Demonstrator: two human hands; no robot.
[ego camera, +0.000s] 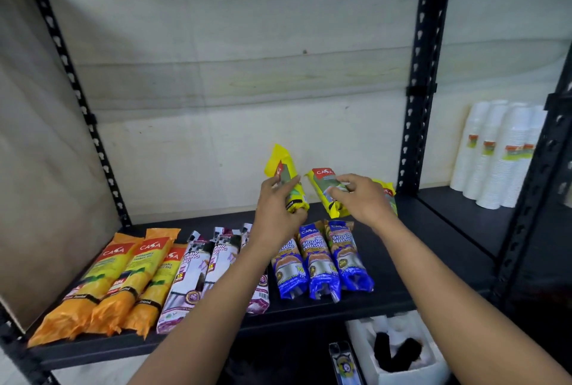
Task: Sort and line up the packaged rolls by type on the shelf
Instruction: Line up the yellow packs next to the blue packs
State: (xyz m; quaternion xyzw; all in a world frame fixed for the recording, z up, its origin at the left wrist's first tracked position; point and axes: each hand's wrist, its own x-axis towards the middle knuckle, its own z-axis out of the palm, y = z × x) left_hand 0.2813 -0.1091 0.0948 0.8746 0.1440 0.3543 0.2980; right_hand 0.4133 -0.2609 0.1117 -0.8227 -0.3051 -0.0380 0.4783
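Note:
On the black shelf (411, 264) lie three orange rolls (120, 279) at the left, then white and purple rolls (198, 273), then three blue rolls (322, 261), all side by side. My left hand (275, 208) is closed around a yellow roll (286, 174), lifted and tilted above the back of the shelf. My right hand (359, 196) rests with fingers on a second yellow roll (325, 189) at the back. A third yellow roll (388, 196) lies partly hidden behind that hand.
Black slotted uprights (424, 75) frame the bay. Stacks of white cups (495, 152) stand on the neighbouring shelf at the right. A white box (399, 353) with dark items sits below the shelf. A wooden panel (40, 168) closes the left side.

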